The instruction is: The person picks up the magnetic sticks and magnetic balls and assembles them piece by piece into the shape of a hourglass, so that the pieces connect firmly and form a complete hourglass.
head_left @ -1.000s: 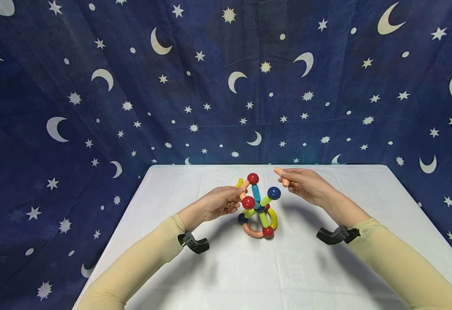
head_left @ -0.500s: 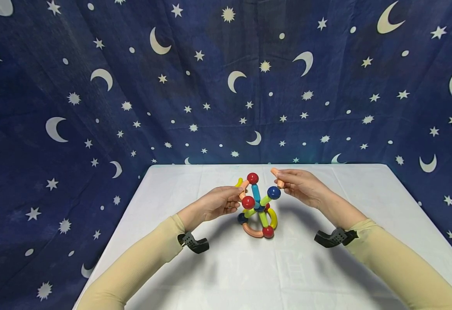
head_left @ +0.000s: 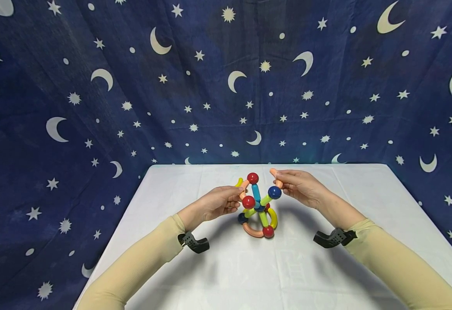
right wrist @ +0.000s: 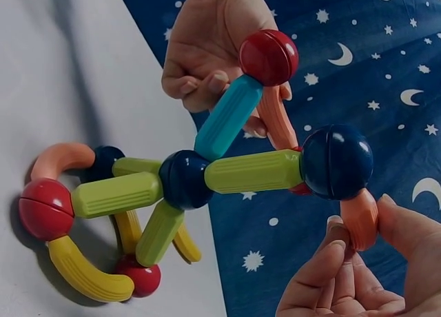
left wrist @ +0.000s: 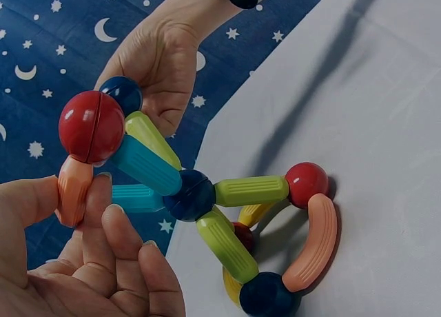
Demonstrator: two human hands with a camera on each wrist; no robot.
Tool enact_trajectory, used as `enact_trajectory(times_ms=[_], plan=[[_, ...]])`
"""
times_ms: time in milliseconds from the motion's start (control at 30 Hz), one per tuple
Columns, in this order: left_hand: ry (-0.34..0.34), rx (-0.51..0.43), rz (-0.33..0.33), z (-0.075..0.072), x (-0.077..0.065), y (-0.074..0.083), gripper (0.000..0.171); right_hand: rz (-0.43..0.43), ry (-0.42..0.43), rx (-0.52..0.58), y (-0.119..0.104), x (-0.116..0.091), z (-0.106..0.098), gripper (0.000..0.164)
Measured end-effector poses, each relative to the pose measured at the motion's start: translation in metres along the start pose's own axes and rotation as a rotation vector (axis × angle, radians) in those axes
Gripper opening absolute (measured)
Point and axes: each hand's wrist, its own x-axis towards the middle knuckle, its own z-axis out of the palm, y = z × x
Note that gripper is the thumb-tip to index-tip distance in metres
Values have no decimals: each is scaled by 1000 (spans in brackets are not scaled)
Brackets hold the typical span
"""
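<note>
A ball-and-stick magnetic construction stands on the white table [head_left: 295, 275], with green and blue sticks branching from a central dark blue ball [left wrist: 189, 195]. My left hand [head_left: 222, 203] pinches a peach curved stick [left wrist: 74, 191] between thumb and fingers; this stick runs between the two upper red balls, one of them a red ball [head_left: 253, 178]. Between the thumb and fingers of my right hand [head_left: 302, 186] is a second peach curved stick [right wrist: 360, 220]. Its lower end meets the upper dark blue ball [right wrist: 337, 162], while its other end points up and away.
Low on the construction, a peach arc [head_left: 252, 233] and a yellow arc [right wrist: 89, 274] join its base balls. Another yellow stick [head_left: 239, 182] shows behind my left hand. A dark blue star-and-moon cloth [head_left: 210, 86] hangs behind the table.
My right hand has moved left and slightly down, bringing its peach stick from beside the construction to the upper blue ball. My left hand has stayed in place.
</note>
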Motion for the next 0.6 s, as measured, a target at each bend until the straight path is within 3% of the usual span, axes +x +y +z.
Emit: enact_trajectory(times_ms=[333, 600], plan=[[-1, -4, 3, 0, 1, -1, 39, -1, 2, -77, 1, 5, 1, 62], [5, -9, 0, 0, 1, -1, 29, 30, -15, -131, 1, 12, 7, 61]])
